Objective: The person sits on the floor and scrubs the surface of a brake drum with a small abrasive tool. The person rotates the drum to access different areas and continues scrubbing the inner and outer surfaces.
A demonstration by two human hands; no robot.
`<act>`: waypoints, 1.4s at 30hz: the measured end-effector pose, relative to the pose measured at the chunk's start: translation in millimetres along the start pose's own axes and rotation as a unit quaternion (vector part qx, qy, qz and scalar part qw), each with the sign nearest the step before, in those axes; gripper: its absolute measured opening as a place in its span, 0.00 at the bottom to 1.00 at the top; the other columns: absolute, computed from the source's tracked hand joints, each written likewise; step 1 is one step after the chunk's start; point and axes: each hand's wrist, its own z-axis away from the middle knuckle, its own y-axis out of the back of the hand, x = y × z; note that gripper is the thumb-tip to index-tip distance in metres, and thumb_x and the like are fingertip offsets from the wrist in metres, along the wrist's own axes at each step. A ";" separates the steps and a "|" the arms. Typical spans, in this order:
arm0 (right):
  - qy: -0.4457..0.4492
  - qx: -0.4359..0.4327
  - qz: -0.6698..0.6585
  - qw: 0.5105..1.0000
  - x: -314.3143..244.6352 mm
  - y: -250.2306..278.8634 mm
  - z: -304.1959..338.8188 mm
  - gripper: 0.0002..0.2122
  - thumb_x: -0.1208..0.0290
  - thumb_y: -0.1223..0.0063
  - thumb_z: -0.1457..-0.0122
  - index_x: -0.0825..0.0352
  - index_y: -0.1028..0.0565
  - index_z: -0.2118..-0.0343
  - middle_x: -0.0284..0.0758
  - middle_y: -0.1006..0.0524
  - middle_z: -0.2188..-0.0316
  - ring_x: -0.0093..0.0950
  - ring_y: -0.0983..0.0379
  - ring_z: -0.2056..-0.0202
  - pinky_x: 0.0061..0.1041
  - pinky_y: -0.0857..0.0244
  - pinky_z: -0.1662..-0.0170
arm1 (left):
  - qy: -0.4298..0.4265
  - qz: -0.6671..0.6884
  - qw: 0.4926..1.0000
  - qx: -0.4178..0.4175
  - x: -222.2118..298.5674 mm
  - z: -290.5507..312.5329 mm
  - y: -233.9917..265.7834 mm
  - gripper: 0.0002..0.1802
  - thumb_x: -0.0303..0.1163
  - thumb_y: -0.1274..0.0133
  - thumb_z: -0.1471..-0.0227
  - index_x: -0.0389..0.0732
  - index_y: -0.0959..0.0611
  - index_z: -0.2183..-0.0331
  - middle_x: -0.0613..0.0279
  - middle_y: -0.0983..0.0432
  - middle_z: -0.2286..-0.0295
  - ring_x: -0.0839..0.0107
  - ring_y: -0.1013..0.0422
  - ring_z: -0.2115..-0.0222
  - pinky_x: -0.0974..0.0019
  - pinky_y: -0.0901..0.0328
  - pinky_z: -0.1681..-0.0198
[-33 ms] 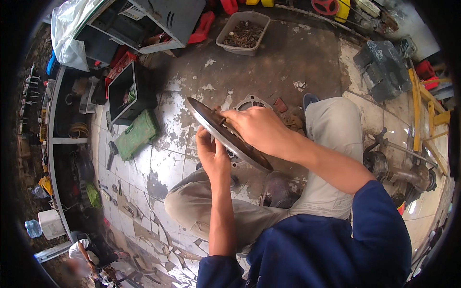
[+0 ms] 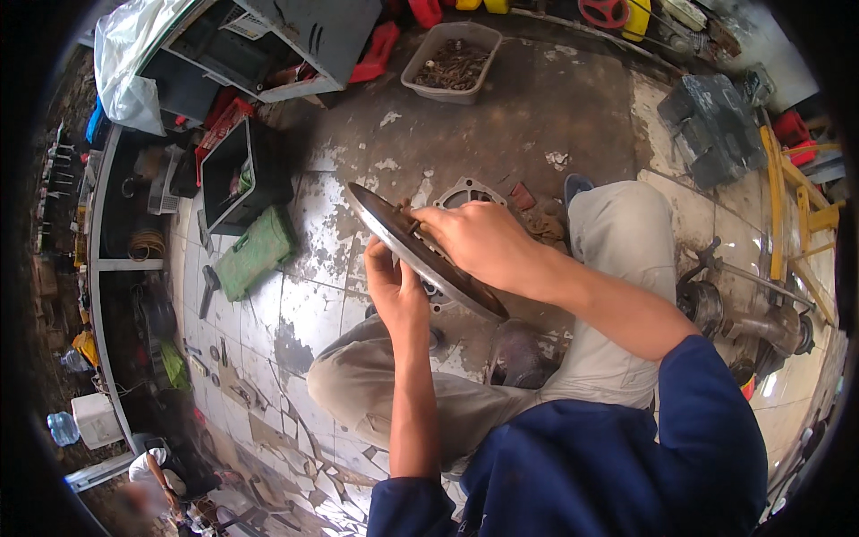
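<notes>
A wide, round metal disc (image 2: 376,204), like a flywheel, is tilted in front of me, its face brown and its rim bright. My left hand (image 2: 396,285) grips it from below and the left, thumb and fingers at the rim. Over the upper face, my right hand (image 2: 470,234) has its fingers closed around a small bolt (image 2: 412,224) at the disc's centre. The right fingertips are partly hidden. Behind the disc, a flat metal plate with holes (image 2: 472,190) lies on the floor, partly covered by my right hand.
Below the disc is my shoe (image 2: 522,356). A grey tub of bolts (image 2: 483,43) stands at the far side. To the left are a green case (image 2: 259,251), a black crate (image 2: 234,174) and a mallet (image 2: 209,288). A metal assembly (image 2: 761,327) lies right. Another person (image 2: 154,470) sits lower left.
</notes>
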 end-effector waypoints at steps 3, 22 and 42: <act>0.010 0.007 0.007 1.000 2.0 2.1 -2.4 0.13 0.71 0.49 0.40 0.73 0.24 0.56 0.47 0.21 0.77 0.41 0.20 0.72 0.37 0.27 0.65 | -0.017 -0.030 0.999 -0.001 3.2 -2.0 -1.7 0.12 0.21 0.49 0.40 0.38 0.29 0.55 0.63 0.27 0.58 0.75 0.30 0.56 0.71 0.35 0.50; -0.028 -0.034 -0.014 0.999 10.9 -2.9 -2.6 0.13 0.71 0.49 0.41 0.72 0.24 0.57 0.47 0.20 0.76 0.43 0.20 0.72 0.38 0.27 0.67 | -0.004 -0.040 0.999 -0.022 1.5 -4.4 -0.8 0.12 0.20 0.51 0.39 0.33 0.30 0.53 0.58 0.33 0.50 0.71 0.33 0.50 0.66 0.37 0.44; 0.023 0.003 0.000 1.000 2.9 3.7 -5.7 0.15 0.74 0.44 0.46 0.69 0.23 0.55 0.43 0.19 0.72 0.41 0.21 0.67 0.37 0.28 0.60 | -0.011 -0.041 0.999 -0.005 7.3 -0.9 -3.0 0.11 0.21 0.51 0.39 0.34 0.28 0.54 0.60 0.29 0.55 0.74 0.32 0.54 0.70 0.36 0.49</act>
